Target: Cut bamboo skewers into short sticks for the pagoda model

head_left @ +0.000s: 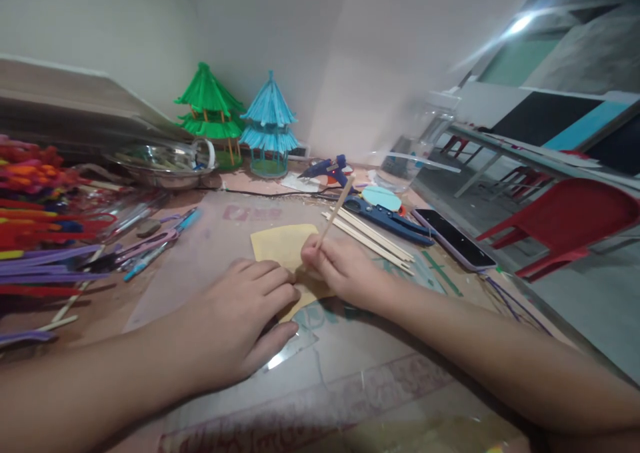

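Observation:
A yellow sheet [283,241] lies on the plastic-covered table. My left hand [257,306] rests flat over its lower left part, fingers extended and holding nothing. Above the sheet's right side, my right hand [335,266] pinches a thin wooden stick [339,206], which slants up and to the right. The stick's lower end is hidden by the fingers. Several pale sticks [373,238] lie just beyond my right hand, beside a dark blue cutter-like tool [390,221].
Green [213,103] and blue [270,116] model pavilions stand at the back, near a blue glue gun [327,168]. A metal bowl [167,174], scissors [145,248] and colourful pipe cleaners [45,253] are left. A phone [455,238] lies right; a red chair [570,220] stands beyond.

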A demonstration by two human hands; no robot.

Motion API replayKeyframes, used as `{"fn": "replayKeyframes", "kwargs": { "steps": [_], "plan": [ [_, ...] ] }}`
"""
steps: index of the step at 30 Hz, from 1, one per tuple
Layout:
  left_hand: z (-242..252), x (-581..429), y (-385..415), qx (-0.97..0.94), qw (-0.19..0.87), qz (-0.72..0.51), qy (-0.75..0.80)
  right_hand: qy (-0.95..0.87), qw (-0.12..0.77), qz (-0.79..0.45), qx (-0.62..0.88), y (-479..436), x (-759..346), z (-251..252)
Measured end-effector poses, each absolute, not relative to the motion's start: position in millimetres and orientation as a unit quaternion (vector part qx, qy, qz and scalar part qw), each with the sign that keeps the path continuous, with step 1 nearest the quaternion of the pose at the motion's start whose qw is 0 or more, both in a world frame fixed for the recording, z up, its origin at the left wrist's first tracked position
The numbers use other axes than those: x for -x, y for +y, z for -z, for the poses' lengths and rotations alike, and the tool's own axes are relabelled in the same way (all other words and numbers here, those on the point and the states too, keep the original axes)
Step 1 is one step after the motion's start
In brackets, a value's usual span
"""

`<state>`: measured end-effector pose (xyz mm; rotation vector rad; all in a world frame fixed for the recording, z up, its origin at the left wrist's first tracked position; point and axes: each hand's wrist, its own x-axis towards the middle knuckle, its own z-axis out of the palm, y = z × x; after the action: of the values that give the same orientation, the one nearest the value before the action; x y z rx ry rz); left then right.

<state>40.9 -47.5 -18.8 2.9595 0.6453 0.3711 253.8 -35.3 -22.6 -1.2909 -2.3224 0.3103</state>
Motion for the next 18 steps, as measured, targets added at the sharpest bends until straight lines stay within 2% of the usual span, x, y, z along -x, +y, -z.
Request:
{"fn": "replayKeyframes", "kwargs": {
  "steps": [6, 11, 16, 18],
  "plan": [
    [16.2, -40.7, -48.2, -0.969, 0.044, -0.128, 0.206, -0.802, 0.226, -0.096, 0.545, -30.7, -255.9, 19.4],
    [17.7, -40.5, -47.6, -0.968, 0.046, -0.123, 0.214, -0.853, 0.202, -0.129, 0.464, -35.3, -254.5, 18.8],
    [17.7, -40.3, -47.7, -0.969, 0.046, -0.13, 0.207, -0.815, 0.22, -0.095, 0.527, -30.7, -255.3, 20.3],
    [16.9, -40.5, -48.0, -0.968, 0.044, -0.135, 0.208, -0.834, 0.223, -0.108, 0.493, -29.8, -255.3, 20.9]
  ]
}}
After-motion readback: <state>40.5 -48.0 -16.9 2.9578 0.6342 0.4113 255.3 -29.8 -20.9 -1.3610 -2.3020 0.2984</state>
